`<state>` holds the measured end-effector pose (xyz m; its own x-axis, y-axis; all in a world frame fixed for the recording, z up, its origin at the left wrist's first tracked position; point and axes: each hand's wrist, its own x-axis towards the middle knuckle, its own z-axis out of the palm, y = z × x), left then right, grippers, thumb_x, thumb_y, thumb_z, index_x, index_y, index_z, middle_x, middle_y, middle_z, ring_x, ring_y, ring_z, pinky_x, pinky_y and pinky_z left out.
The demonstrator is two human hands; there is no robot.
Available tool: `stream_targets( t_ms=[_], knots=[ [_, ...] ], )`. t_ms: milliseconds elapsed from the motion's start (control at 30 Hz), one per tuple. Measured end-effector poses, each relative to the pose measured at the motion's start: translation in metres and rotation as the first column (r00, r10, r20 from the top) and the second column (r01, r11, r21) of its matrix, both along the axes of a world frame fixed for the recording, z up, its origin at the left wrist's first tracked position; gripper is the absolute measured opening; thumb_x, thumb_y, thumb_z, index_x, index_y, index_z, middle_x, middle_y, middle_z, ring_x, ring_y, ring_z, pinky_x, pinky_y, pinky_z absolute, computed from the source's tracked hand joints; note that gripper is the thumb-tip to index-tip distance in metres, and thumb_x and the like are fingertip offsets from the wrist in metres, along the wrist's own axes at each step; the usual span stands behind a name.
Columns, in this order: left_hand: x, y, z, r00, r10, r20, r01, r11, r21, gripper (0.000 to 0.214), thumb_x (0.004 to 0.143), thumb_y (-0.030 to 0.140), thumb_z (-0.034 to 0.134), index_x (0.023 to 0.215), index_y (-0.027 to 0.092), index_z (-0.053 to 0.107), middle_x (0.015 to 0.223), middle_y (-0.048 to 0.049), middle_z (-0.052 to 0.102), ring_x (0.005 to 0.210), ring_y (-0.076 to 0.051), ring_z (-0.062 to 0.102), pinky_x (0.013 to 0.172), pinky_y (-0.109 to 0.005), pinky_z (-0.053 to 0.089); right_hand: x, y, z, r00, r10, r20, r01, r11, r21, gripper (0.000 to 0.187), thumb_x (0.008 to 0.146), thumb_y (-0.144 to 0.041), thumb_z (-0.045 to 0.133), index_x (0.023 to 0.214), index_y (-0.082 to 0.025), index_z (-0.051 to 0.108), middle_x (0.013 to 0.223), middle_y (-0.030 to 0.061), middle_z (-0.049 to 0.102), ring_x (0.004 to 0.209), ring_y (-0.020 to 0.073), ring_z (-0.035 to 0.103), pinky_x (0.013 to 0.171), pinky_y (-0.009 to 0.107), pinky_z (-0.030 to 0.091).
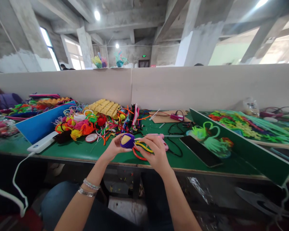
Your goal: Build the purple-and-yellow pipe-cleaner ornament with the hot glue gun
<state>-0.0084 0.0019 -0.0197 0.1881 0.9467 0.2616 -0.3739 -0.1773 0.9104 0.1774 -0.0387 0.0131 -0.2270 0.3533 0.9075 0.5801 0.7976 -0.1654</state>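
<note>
My left hand [113, 148] is closed around a small rounded piece [127, 140], purple with a yellow patch, that seems wound from pipe cleaner. My right hand [155, 152] is at its right side, fingertips together close to its edge; whatever they pinch is too small to make out. A yellow pipe cleaner [146, 148] runs by the right fingers. Below it a red curved strand [137, 155] lies on the green table [86, 154]. Just behind the right hand is a pink glue gun [165, 146], partly hidden by it.
Colourful pipe-cleaner pieces [80, 123] are heaped left, near a yellow egg tray [104, 107]. A white power bank [42, 142] sits beside a blue divider [47, 122]. To the right are a phone [200, 150], green pipe-cleaner swans [213, 144] and a green divider [240, 147].
</note>
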Motion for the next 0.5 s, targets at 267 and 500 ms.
stream_targets(
  t_ms=[267,500],
  knots=[
    [-0.0018,0.0018,-0.0028,1.000,-0.002,-0.013,0.002,1.000,0.019,0.062,0.036,0.014,0.084,0.094,0.019,0.064,0.091,-0.0030,0.069,0.085,-0.019,0.063,0.077,-0.028,0.050,-0.0005,0.0000,0.0010,0.993,-0.072,0.098,0.065,0.995,0.075,0.019,0.082,-0.026,0.058,0.101,-0.022,0.060,0.088,0.0043,0.064,0.083,0.0166,0.060,0.076,0.032,0.045],
    [-0.0013,0.0024,-0.0031,1.000,0.019,-0.025,-0.019,1.000,0.010,0.062,0.035,0.010,0.083,0.093,0.018,0.064,0.090,-0.0030,0.069,0.084,-0.019,0.062,0.076,-0.029,0.050,0.0010,-0.0005,0.0004,0.983,-0.122,0.138,0.108,0.989,0.105,0.019,0.083,-0.026,0.058,0.101,-0.022,0.061,0.087,0.0039,0.064,0.083,0.0160,0.059,0.077,0.031,0.043]
  ],
)
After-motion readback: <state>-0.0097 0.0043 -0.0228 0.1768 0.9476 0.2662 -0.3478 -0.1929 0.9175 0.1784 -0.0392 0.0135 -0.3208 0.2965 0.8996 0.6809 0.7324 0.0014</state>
